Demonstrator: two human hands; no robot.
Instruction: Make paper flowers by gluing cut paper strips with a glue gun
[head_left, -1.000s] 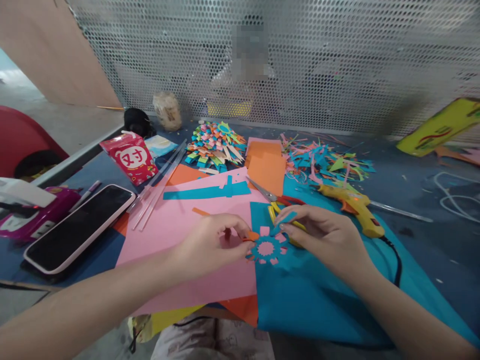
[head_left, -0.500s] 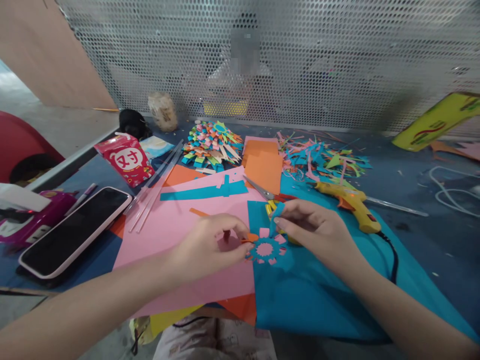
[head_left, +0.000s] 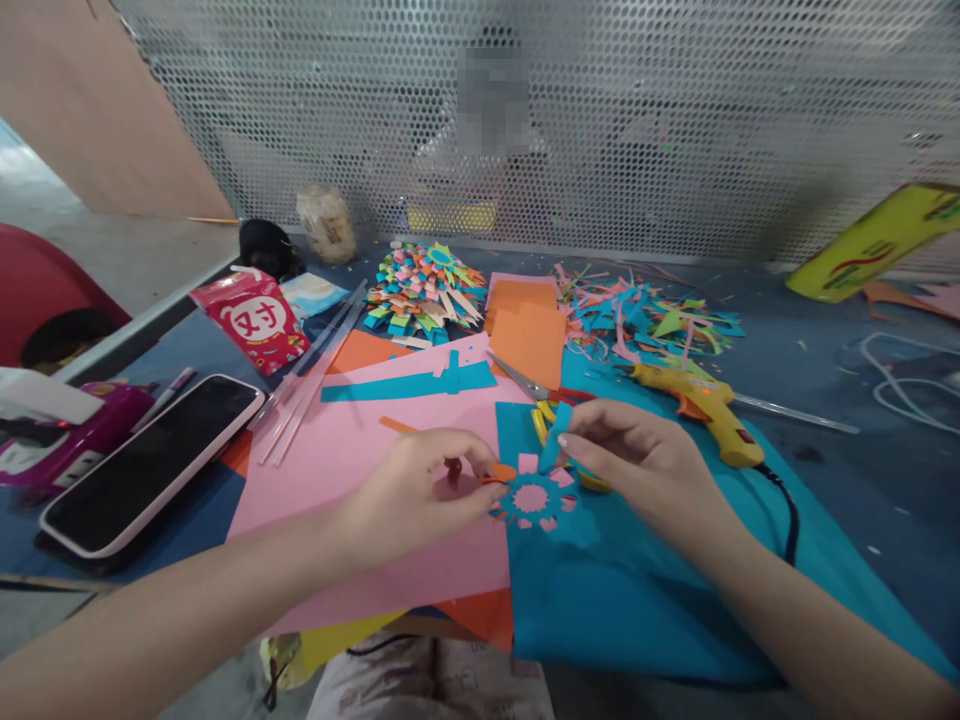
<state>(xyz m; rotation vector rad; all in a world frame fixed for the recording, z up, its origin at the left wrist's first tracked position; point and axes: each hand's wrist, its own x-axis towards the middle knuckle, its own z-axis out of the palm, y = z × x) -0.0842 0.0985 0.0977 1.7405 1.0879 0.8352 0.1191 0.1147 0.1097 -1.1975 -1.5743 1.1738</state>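
Observation:
My left hand (head_left: 435,480) pinches the left edge of a round blue-and-pink paper flower (head_left: 531,497), where an orange piece (head_left: 499,473) sticks out between the fingers. From the right, my right hand (head_left: 626,450) grips a short blue paper strip (head_left: 556,438), whose lower end meets the flower's top edge. Beneath the hands lie a pink sheet (head_left: 300,540) and a blue sheet (head_left: 600,600). Scissors (head_left: 525,380) with red and yellow handles lie just behind, partly hidden by my right hand. Farther right rests a yellow glue gun (head_left: 701,405).
Behind are a colourful paper pile (head_left: 427,285), orange paper (head_left: 525,325) and scraps (head_left: 652,320). At left lie a phone (head_left: 154,465), a red packet (head_left: 255,320) and clear sticks (head_left: 307,380). A yellow box (head_left: 870,245) stands far right; a perforated metal screen (head_left: 300,100) borders the table.
The blue strip in my right hand has shifted slightly right and stands more clearly in view at the flower's top. My left hand has hardly moved.

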